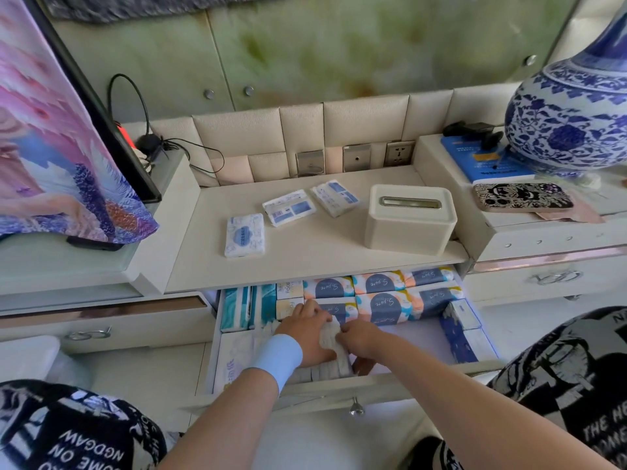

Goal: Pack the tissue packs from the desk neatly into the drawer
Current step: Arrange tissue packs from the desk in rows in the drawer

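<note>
Standing at the far left, a flat screen [51, 130] shows a pink and purple picture. Just right of it is the lower cream desk [322, 256], where three tissue packs lie flat and apart: a white pack with a blue cloud label [244, 235], then two blue-and-white packs [289, 207] [335, 197] further back.

Below the desk's front edge the drawer [424, 376] stands pulled out. Teal packs [237, 308] stand on edge in its left rear corner, and a large white pack [234, 354] lies flat in front of them.

Near the drawer's middle, the left hand [305, 334], with a light blue wristband [278, 357], rests on a white tissue pack [330, 335], its fingers together and bent over the far end. The right hand [363, 339] grips the same pack from its right side, fingertips on top and thumb below. This pack sits above a row of upright white packs [325, 369] along the drawer's front wall.

Behind the hands, orange-and-navy packs [383, 300] fill the back rows, and dark blue packs [461, 330] line the right wall.

On the desk above, right of the loose packs, sits a cream tissue box [409, 220] with a metal slot. On the raised shelf further right lie a patterned phone [522, 197] and a blue book [488, 161], beside a blue-and-white porcelain vase [573, 120].
</note>
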Demonstrator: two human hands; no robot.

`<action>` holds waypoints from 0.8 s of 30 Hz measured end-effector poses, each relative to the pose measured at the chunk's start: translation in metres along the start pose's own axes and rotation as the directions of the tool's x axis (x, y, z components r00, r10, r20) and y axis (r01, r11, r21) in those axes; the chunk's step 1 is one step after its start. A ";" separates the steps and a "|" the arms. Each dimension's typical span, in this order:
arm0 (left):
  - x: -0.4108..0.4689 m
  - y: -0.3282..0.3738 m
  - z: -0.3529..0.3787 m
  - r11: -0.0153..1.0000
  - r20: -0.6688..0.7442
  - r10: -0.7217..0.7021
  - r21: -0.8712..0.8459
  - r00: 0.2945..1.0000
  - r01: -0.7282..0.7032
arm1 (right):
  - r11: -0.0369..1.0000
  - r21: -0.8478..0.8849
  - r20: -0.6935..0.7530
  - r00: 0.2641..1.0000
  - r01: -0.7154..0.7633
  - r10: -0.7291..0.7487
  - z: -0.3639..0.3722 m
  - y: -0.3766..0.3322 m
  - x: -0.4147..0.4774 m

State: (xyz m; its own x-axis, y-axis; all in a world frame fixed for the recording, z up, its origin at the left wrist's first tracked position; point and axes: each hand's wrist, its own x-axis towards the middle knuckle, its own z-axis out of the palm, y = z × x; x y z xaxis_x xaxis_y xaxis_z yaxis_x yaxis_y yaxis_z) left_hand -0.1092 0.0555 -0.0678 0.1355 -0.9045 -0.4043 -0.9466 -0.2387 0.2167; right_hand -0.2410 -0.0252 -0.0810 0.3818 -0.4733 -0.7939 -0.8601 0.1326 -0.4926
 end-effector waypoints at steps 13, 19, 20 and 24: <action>0.015 -0.032 -0.065 0.990 -0.073 -0.093 -0.114 0.993 0.084 | 0.894 -0.361 -0.402 0.820 0.266 -0.407 -0.041 -0.060 -0.003; 0.044 -0.067 -0.122 0.985 -0.168 -0.170 -0.048 0.971 0.165 | 0.854 -0.381 -0.424 0.754 0.355 -0.503 -0.078 -0.121 0.009; 0.050 -0.074 -0.129 0.982 -0.186 -0.188 -0.021 0.964 0.188 | 0.844 -0.403 -0.425 0.745 0.353 -0.514 -0.084 -0.129 0.017; 0.074 -0.109 -0.146 0.903 -0.110 -0.424 0.020 0.899 0.428 | 0.801 -0.501 -0.415 0.722 0.327 -0.554 -0.106 -0.156 0.047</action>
State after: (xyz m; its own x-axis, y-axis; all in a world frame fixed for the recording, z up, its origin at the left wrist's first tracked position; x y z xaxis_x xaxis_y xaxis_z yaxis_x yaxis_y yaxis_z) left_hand 0.0465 -0.0367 0.0084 0.5552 -0.7509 -0.3577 -0.8030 -0.5960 0.0049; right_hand -0.1241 -0.1606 -0.0038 0.6116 -0.7764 -0.1520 -0.7340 -0.4850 -0.4754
